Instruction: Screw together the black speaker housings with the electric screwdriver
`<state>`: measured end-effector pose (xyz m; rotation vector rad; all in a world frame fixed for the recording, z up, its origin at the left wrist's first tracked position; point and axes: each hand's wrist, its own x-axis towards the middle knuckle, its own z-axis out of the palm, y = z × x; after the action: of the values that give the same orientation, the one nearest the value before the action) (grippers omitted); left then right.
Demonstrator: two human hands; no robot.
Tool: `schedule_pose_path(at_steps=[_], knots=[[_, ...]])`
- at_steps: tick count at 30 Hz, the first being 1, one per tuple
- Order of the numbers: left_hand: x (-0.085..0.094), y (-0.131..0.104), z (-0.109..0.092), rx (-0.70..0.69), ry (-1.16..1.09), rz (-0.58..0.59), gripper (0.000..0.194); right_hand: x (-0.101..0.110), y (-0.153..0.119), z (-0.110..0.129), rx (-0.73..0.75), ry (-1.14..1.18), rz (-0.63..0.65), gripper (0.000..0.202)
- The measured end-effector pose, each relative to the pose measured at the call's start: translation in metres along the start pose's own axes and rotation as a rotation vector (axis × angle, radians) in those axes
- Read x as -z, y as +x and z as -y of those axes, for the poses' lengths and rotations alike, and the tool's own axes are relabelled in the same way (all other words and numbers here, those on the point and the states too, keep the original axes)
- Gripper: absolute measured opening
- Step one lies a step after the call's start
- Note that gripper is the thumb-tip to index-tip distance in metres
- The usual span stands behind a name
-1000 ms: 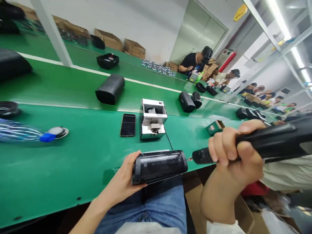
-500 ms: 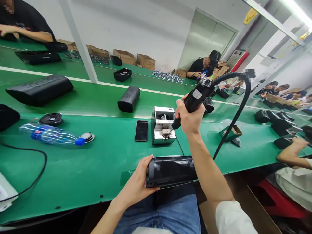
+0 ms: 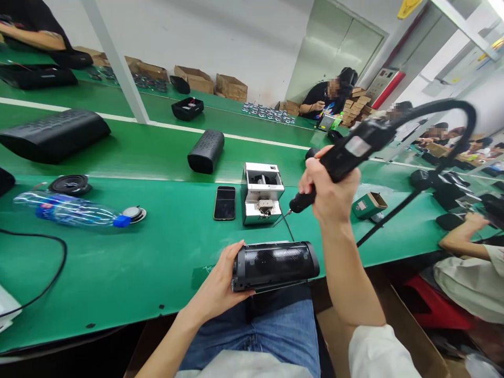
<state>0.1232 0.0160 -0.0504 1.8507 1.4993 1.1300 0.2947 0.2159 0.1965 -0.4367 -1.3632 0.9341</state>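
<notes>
My left hand point(image 3: 222, 281) grips the left end of a black speaker point(image 3: 277, 266) with a perforated panel, held at the table's front edge above my lap. My right hand point(image 3: 334, 191) is wrapped round a black electric screwdriver point(image 3: 350, 152), whose thick black cable loops off to the right. The thin bit points down and left, above the table and apart from the speaker. Just left of the bit stands a white screw feeder point(image 3: 262, 194) with an open top. Whether a screw sits on the bit tip is too small to tell.
A phone point(image 3: 224, 203) lies left of the feeder. Farther left are a plastic bottle point(image 3: 74, 211) and a round speaker driver point(image 3: 70, 184). Black speaker housings point(image 3: 206, 151) rest behind. A small green box point(image 3: 370, 205) stands at right, near a co-worker's arm point(image 3: 464, 233).
My right hand has drawn the screwdriver right and toward me, so its bit has left the feeder's front. My left hand still holds the speaker. The view has shifted slightly.
</notes>
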Motion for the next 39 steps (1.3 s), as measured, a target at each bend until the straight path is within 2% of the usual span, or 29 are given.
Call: schedule_pose_path(at_steps=[4, 7, 9, 11, 17, 30, 37, 39], knots=[[0.001, 0.001, 0.004, -0.018, -0.002, 0.009, 0.123, 0.039, -0.024, 0.064, 0.036, -0.006, -0.051, 0.024], [0.003, 0.003, 0.006, -0.019, -0.013, 0.017, 0.113, 0.067, -0.048, 0.107, 0.003, -0.094, -0.134, 0.027], [0.004, 0.004, 0.007, -0.014, -0.017, 0.019, 0.11, 0.081, -0.063, 0.125, -0.026, -0.153, -0.196, 0.027], [0.004, 0.005, 0.008, -0.008, -0.017, 0.016, 0.109, 0.092, -0.074, 0.132, -0.021, -0.182, -0.229, 0.025], [0.004, 0.004, 0.008, -0.007, 0.01, 0.006, 0.108, 0.109, -0.085, 0.125, 0.007, -0.211, -0.227, 0.028], [0.003, 0.001, 0.011, -0.002, -0.009, -0.002, 0.111, 0.105, -0.086, 0.104, -0.016, -0.214, -0.215, 0.026], [0.006, -0.002, 0.006, 0.032, -0.006, -0.015, 0.1, 0.102, -0.106, 0.073, -0.131, -0.199, -0.012, 0.02], [0.008, -0.003, 0.002, 0.036, -0.009, -0.001, 0.104, 0.101, -0.111, 0.069, -0.132, -0.197, 0.043, 0.02]])
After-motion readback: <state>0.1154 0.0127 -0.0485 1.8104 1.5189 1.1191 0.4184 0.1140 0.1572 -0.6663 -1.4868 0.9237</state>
